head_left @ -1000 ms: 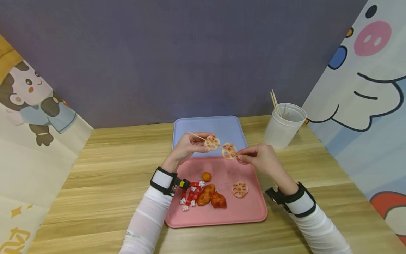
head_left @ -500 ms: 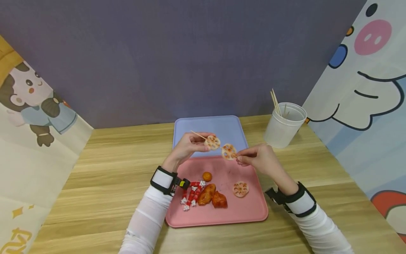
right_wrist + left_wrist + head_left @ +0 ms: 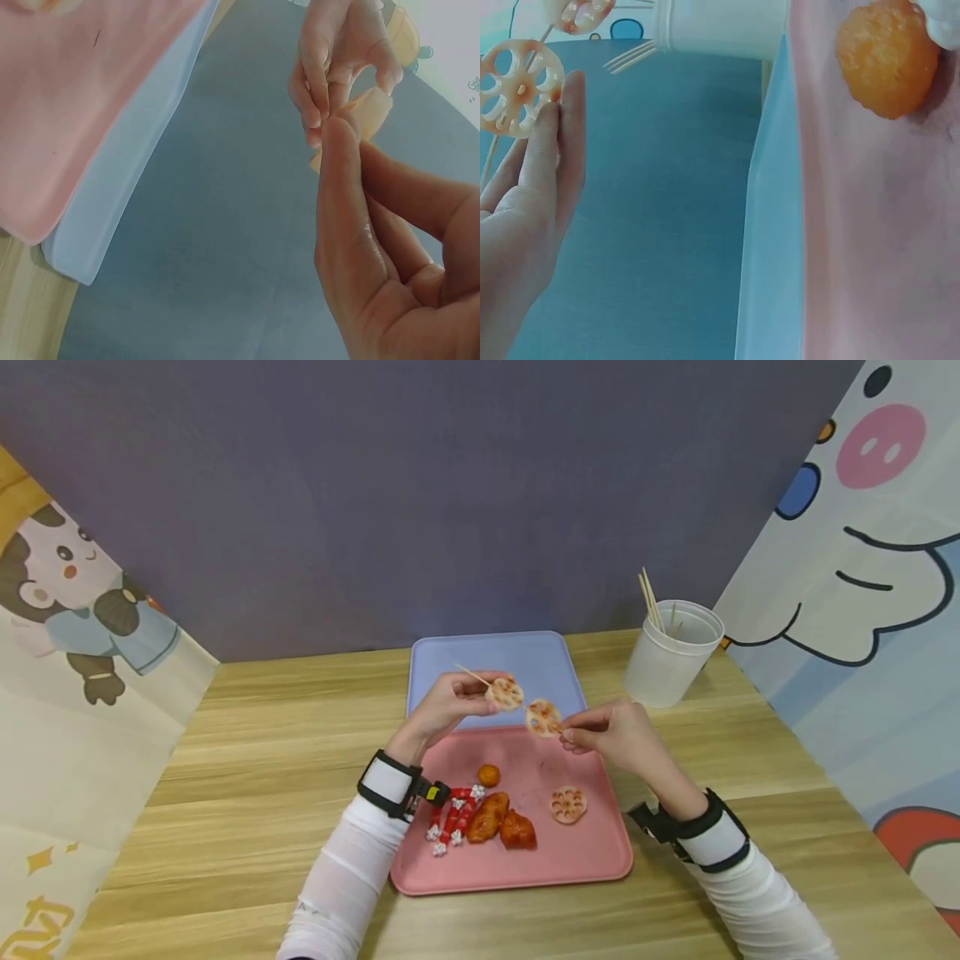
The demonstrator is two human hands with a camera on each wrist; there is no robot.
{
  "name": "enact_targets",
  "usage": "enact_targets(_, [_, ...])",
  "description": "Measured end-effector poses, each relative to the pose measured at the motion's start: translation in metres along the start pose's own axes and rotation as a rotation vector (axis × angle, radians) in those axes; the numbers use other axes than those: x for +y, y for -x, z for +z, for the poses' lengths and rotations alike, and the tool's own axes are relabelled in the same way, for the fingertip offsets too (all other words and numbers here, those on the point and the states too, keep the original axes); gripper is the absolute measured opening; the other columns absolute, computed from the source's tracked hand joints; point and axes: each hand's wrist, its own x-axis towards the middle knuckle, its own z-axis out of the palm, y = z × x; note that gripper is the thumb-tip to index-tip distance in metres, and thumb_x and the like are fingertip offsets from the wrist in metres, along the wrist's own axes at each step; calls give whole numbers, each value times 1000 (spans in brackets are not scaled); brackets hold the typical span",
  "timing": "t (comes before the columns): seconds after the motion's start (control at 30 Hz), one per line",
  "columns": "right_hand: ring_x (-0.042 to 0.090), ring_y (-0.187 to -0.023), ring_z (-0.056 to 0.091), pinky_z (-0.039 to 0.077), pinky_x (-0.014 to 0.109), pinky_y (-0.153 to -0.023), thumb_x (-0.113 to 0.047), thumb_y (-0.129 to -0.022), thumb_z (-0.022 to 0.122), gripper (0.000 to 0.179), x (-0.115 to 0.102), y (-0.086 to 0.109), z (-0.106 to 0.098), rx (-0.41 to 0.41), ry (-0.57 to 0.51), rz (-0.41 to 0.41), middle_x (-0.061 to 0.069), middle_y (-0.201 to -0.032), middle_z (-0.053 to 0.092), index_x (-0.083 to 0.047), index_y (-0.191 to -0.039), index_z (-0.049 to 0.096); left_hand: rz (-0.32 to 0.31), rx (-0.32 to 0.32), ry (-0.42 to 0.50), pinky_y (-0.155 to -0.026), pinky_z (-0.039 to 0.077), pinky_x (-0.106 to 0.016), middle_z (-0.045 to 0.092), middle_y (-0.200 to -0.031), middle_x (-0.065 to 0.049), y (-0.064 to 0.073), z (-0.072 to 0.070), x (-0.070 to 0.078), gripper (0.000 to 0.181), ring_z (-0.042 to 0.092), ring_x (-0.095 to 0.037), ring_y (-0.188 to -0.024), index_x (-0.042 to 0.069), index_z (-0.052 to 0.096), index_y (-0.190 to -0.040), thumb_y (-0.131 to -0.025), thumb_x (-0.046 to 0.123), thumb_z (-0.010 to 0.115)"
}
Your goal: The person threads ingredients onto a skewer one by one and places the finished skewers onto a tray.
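The skewer (image 3: 472, 674) is held up off the bench (image 3: 262, 760), above the line where the pink tray (image 3: 517, 875) meets the blue tray (image 3: 487, 647). It carries two pale, holed rounds, the left slice (image 3: 506, 694) and the right slice (image 3: 542, 718), with a short gap between them. The left hand (image 3: 442, 703) pinches the left slice between thumb and fingers; the stick's bare end juts past it to the far left. The right hand (image 3: 615, 733) pinches the skewer at its other end, right up against the right slice; its fingertips hide whether they catch the rim too.

The skewer should be light and stiff along its length, though so thin a stick could snap if bent. The slices look firm but thin, with narrow walls between the holes, so a squeeze across a rim might crack one; their glossy faces may slip. Flat pressure close to the stick, or a hold on bare stick, seems safest.

On the pink tray a loose slice (image 3: 567, 805) lies alone to the right. To the left are an orange ball (image 3: 489, 775), a wing (image 3: 488, 817) touching a reddish chunk (image 3: 518, 831), and a cluster of red pieces (image 3: 453, 814) with white ends. The left wrist camera (image 3: 432, 793) partly covers that cluster from the head view. At the far right stands a white cup (image 3: 671, 664) of spare sticks (image 3: 650, 597), beyond the right hand and apart from it. Nothing stands between the two hands except the skewer and its slices.
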Motion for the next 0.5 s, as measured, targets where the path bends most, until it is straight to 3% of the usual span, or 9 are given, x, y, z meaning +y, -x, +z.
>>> enact_targets(0.13, [15,-68,71,57,26,-59,-4,-85,68,19,1,-1,-5,23,-21,2,20,-83,72,8,-99,71,-80,-25,-55,-91,51,-30,55,-131,-21,-3,-3,-2,46,61,-16,-108,-5,49,-133,-89,1,61])
enact_targets(0.2, [14,-68,71,57,26,-60,-4,-85,68,20,2,0,-9,42,-16,-3,21,-85,72,9,-100,70,-128,-75,-114,-95,49,-34,55,-131,-22,-6,-4,-3,49,60,-21,-114,-1,48,-135,-89,3,62])
enact_targets(0.37, [12,-67,71,57,24,-60,-7,-86,68,19,10,3,-21,86,58,-6,20,-87,72,6,-99,71,-188,-229,-392,-97,48,-32,54,-134,-18,-16,7,-10,51,57,-29,-119,6,53,-133,-85,13,70])
enact_targets(0.5, [10,-67,70,56,22,-60,-8,-85,69,21,18,5,-29,113,84,-1,22,-88,72,7,-100,71,-160,-249,-625,-89,51,-29,60,-127,-16,-27,26,-15,47,60,-31,-111,8,61,-125,-80,15,75])
